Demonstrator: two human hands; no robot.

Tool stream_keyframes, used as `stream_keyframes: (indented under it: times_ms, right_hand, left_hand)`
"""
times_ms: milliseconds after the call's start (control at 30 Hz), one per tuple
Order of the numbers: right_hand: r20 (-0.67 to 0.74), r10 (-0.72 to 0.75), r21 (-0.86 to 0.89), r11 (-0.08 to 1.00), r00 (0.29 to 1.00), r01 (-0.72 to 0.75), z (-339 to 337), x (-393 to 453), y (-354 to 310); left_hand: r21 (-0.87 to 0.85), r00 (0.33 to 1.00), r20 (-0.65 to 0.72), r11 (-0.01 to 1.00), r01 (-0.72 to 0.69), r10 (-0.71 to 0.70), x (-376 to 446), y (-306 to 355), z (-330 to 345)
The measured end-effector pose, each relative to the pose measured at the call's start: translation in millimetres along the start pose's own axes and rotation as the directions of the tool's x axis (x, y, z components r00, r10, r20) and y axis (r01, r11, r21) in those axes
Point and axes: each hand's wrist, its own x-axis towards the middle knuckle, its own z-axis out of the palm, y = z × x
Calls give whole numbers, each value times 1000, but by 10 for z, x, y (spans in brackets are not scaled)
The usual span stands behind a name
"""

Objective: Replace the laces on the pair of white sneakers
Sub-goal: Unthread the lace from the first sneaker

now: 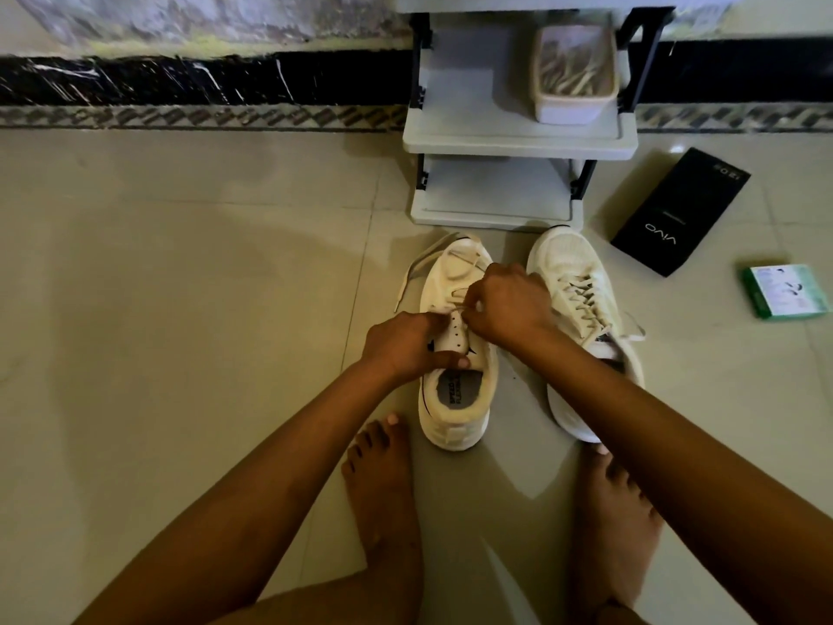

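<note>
Gripping padded tongue: left hand [405, 342] | right hand [507, 309] pinching flat lace [455, 309] | left sneaker [455, 390], white mesh | glossy floor [180, 309]

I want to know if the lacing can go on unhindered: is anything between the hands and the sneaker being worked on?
Nothing visible is. The left hand grips the tongue of the left sneaker, and the right hand pinches its lace at the eyelets. The right sneaker stands apart beside it.

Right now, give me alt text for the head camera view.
Both hands work a lace on the left white sneaker on a tiled floor; left hand grips its tongue, right hand pinches the lace. The right sneaker is laced.
</note>
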Motion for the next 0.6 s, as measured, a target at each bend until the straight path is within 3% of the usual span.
stream_keyframes:
  times_ms: [100, 167, 200, 233, 267, 300, 367, 433, 467, 533, 600]
  right_hand:
    - [-37, -3, -20, 1000, 999, 2, -4, 30, -17]
    - [34, 21, 255, 966, 999, -29, -109, 33, -22]
    - [114, 28, 504, 860, 993, -82, -194, 20, -43]
    - [158, 26, 718, 683, 987, -133, -267, 8, -75]
    - [142, 40, 824, 549, 989, -141, -315, -2, -105]
    - [107, 60, 852, 510, 992, -123, -328, -11, -130]
    - [75, 53, 791, 605, 996, -92, -267, -9, -132]
    - [155, 19, 481, 872, 988, -92, -152, 3, -82]
    - [197, 18, 294, 953, 980, -76, -99, -9, -50]
    - [165, 42, 125, 990, 985, -64, -7, -34, 7]
    - [32, 73, 142, 987, 997, -77, 29, -39, 13]
  left_hand:
    - [3, 1000, 5, 1000, -8, 8, -3, 1, -5]
    - [-8, 1000, 5, 1000, -5, 5, -5, -5, -2]
    - [-14, 1000, 6, 1000, -4, 4, -4, -6, -1]
    - [-17, 1000, 8, 1000, -6, 6, -6, -7, 0]
    - [-18, 1000, 10, 1000, -9, 9, -9, -2, 1]
    - [-19, 1000, 11, 1000, -8, 9, -12, 1, -1]
    - [-23, 1000, 8, 1000, -7, 7, -16, -1, -5]
    - [-31, 1000, 1, 999, -9, 9, -20, -7, 1]
    - [-35, 1000, 2, 999, -11, 11, -18, -12, 7]
    - [-52, 1000, 7, 999, -8, 8, -19, -15, 11]
    - [-66, 1000, 8, 998, -16, 17, -32, -13, 7]
